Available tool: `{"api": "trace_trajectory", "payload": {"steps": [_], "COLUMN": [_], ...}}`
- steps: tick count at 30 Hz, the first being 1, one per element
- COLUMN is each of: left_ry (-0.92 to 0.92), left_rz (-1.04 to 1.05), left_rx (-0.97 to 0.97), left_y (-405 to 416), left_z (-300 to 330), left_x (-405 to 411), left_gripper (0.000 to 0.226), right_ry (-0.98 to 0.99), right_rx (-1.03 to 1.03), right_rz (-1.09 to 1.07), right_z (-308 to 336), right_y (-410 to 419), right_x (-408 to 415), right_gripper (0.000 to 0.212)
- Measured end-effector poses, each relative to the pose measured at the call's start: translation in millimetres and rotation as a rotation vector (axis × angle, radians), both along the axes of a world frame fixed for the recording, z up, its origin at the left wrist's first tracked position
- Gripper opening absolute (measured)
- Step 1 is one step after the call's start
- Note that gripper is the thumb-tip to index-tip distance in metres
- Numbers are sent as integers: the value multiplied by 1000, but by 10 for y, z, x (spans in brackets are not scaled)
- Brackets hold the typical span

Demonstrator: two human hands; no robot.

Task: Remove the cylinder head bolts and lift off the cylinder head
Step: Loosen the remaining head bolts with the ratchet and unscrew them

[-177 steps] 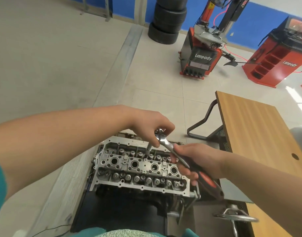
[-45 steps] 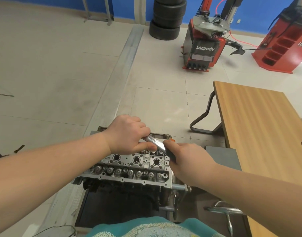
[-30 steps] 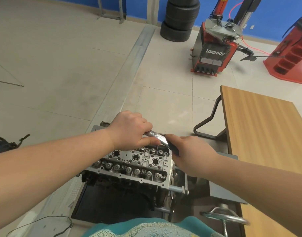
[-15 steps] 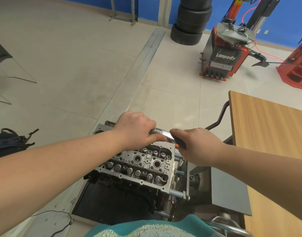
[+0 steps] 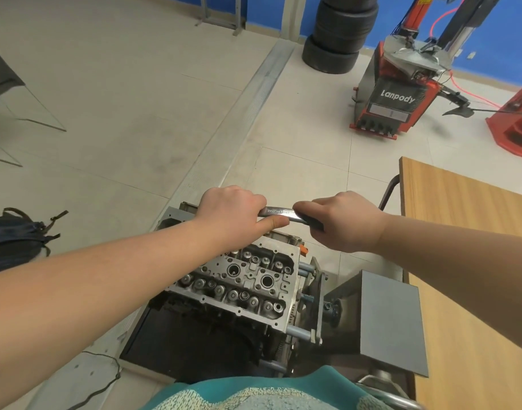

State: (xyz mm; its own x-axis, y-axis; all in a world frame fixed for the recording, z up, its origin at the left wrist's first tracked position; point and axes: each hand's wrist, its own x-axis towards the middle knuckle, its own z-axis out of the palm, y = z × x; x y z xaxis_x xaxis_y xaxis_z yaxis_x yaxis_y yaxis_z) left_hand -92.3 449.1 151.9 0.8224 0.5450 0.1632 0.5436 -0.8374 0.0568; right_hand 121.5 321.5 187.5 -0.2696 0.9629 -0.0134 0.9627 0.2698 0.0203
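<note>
Left hand (image 5: 234, 216) and right hand (image 5: 341, 221) grasping ratchet (image 5: 279, 212), its head hidden, over cylinder head (image 5: 242, 279), wooden table (image 5: 467, 232) right

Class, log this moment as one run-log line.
left hand: grips ratchet wrench head | right hand: grips handle | cylinder head: still on engine

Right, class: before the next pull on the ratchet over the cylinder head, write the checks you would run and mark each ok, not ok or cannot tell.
1. Left hand covers the ratchet head end: ok.
2. Right hand grips the ratchet's handle: ok.
3. Socket seated squarely on a bolt: cannot tell, the left hand hides it.
4. Cylinder head in place on the engine, not lifted: ok.
5. Room for the handle to swing: ok toward the floor; the wooden table stands close on the right.
6. How many bolts are already out: cannot tell.
</note>
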Motion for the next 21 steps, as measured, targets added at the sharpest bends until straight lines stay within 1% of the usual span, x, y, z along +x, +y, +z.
{"api": "trace_trajectory", "payload": {"steps": [2,4,7,12,14,19,20,21], "left_ry": [1,-1,33,47,41,10,-22,-108], "left_rz": [37,66,111,205,231,214,225,252], "left_rx": [-14,-25,-42,-79,-124,-275,-351,-493], "left_y": [7,7,32,119,185,311,306,300], "left_z": [14,35,59,98,121,173,157,111], "left_x": [8,16,37,73,61,-40,-97,-165], "left_gripper": [76,69,64,61,57,48,45,39], "right_ry": [-40,-90,-112,-177,-209,-269,-257,-241], "right_rx": [25,23,69,128,97,-49,-53,-43], "right_rz": [16,35,86,125,73,-143,-195,-230], "right_z": [9,20,31,16,3,124,170,206], "right_y": [70,147,297,649,802,1208,1338,1496], "right_x": [49,104,189,331,349,232,153,47], "right_gripper": [23,21,20,34,36,28,32,38]}}
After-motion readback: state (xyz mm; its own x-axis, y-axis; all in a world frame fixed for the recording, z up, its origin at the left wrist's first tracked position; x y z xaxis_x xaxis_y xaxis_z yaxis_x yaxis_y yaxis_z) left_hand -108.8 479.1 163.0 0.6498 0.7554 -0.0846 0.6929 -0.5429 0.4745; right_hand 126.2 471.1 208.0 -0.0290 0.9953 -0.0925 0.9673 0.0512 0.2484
